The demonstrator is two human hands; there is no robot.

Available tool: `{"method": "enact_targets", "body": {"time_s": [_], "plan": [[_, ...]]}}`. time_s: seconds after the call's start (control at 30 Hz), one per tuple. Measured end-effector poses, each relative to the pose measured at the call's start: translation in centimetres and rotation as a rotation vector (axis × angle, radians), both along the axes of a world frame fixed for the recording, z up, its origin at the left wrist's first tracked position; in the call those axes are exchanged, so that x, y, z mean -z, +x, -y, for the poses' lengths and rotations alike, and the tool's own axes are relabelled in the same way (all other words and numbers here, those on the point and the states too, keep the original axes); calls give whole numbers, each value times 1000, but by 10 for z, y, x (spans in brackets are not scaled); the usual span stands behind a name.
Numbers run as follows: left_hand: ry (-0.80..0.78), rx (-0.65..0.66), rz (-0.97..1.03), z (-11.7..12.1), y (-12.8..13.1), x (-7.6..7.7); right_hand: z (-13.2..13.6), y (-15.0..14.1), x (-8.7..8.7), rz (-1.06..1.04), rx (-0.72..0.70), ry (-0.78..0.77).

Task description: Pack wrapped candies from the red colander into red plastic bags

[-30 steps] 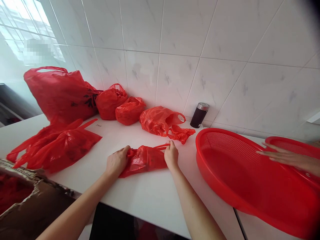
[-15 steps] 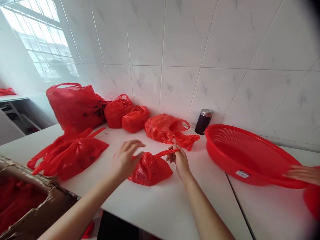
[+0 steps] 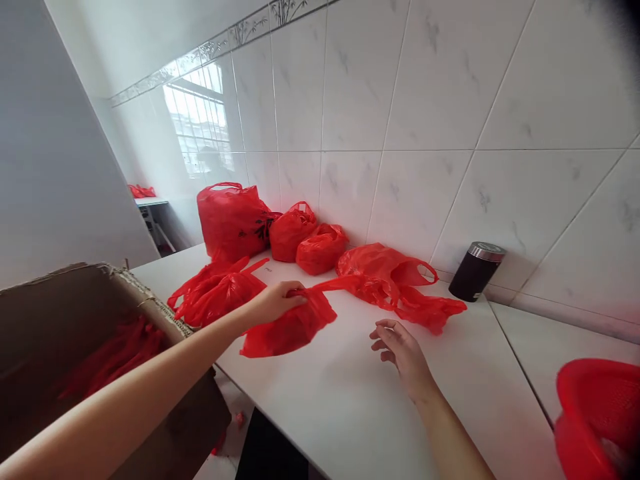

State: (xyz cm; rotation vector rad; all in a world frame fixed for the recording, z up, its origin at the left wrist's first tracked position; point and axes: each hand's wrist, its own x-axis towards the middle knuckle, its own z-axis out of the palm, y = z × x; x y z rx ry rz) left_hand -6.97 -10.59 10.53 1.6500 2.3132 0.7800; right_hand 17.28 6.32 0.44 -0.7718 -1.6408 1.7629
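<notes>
My left hand (image 3: 280,301) is closed around the gathered top of a red plastic bag (image 3: 283,335), whose filled lower part hangs at or just above the white table; I cannot tell if it touches. One loose handle of the bag sticks out to the right. My right hand (image 3: 397,350) hovers over the table to the right with fingers loosely curled and apart, holding nothing. Another red plastic bag (image 3: 220,293) lies just left of the held one, partly behind my left forearm. What the bags contain is hidden by the red film.
A cardboard box (image 3: 165,303) with red stuff inside stands at the left. Along the tiled wall are a large red bag (image 3: 233,223), smaller red bags (image 3: 323,250), a slumped open bag (image 3: 377,267) and a dark flask (image 3: 477,270). A red plastic basket (image 3: 580,400) is at right.
My left hand has taken hold of the bag and moved it left; my right hand has let go of its handle. The view has turned left, and the basket has shifted toward the right edge.
</notes>
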Motion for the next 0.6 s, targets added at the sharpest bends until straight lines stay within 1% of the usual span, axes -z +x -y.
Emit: {"method": "enact_targets", "body": {"time_s": [0.1,0.2,0.3,0.37,0.43,0.6], "plan": [[-6,-128,-34,19,-34,4,2,-4,11,110,24,48],[-11,-255,-128,38,-68,15,1,-6,23,166,10,93],[-20,-343,-229,54,-92,25,-1,-8,30,194,-7,136],[-48,-393,-286,63,-100,28,-1,-8,33,206,-8,151],[-86,-427,-335,69,-102,29,-1,-8,33,210,-4,155],[-158,-441,-397,75,-95,30,0,-10,33,230,10,171]]}}
